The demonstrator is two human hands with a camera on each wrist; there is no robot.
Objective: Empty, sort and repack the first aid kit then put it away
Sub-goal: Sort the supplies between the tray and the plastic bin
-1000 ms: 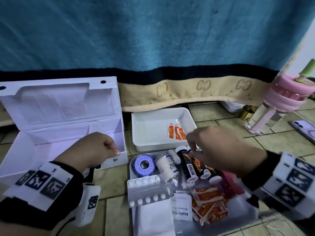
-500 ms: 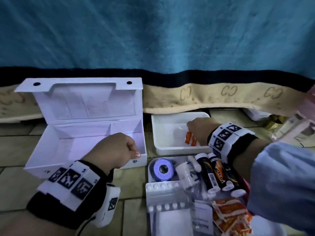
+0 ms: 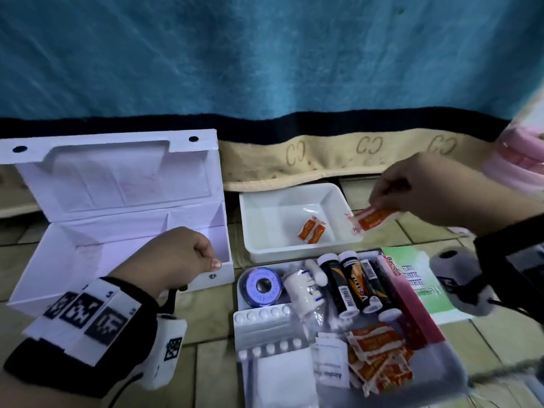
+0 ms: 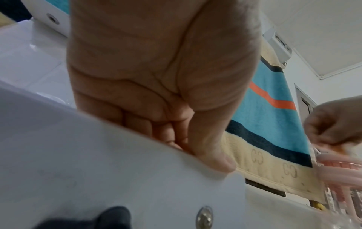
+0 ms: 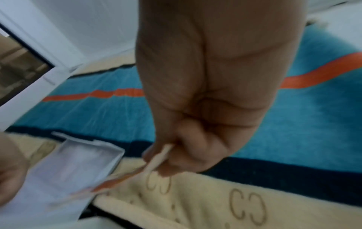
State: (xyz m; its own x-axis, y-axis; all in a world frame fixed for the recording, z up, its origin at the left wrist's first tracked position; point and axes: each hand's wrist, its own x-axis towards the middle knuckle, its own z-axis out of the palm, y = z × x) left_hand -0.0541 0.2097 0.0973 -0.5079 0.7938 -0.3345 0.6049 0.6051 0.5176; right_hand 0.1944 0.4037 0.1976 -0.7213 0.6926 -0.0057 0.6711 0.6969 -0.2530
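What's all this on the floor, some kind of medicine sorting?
A person is sorting a first aid kit. The left hand grips the front edge of the open, emptied white kit box. The right hand pinches an orange sachet strip over the right rim of a small white tray, where two more orange sachets already lie. Tape, tubes, blister packs and other supplies wait in a clear tray in front.

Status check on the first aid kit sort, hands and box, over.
Left hand grips the front rim of the open white kit box. Right hand pinches an orange sachet above the white tray's right edge. Nothing blocking.
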